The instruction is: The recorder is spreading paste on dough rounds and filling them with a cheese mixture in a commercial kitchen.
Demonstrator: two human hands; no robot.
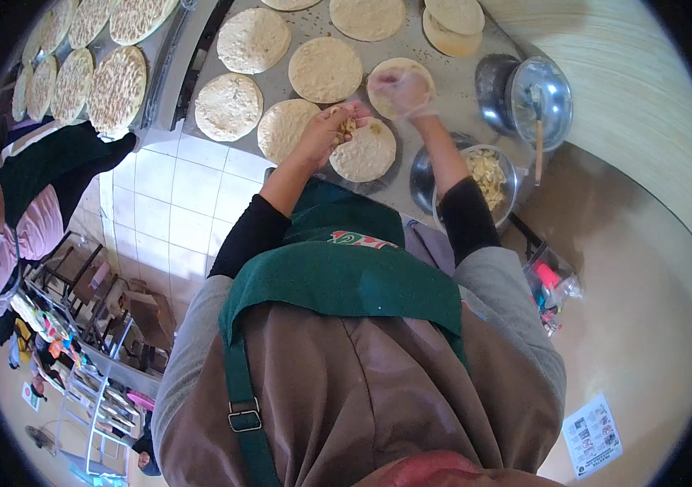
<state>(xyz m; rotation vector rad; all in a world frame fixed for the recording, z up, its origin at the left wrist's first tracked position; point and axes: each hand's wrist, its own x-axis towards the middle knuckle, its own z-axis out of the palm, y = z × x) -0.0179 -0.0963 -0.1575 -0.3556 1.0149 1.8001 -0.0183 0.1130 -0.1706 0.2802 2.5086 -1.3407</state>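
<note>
My left hand (333, 128) is cupped around a small heap of pale yellow food slices (344, 126). It hovers over the edges of two round, pale dough flatbreads, a left one (285, 131) and a right one (365, 152). My right hand (410, 94) is blurred by motion above another flatbread (387, 105), so its fingers and anything in them cannot be made out. Under my right forearm stands a clear bowl of similar slices (487, 176). All the breads near my hands lie on a flat metal griddle (403, 201).
A metal bowl (556, 91) with a wooden-handled brush (539, 143) stands to the right. More flatbreads (326, 70) lie farther back. Browned flatbreads (117, 88) cover a second surface at upper left. Another person (23, 225) in a dark green apron stands beside it.
</note>
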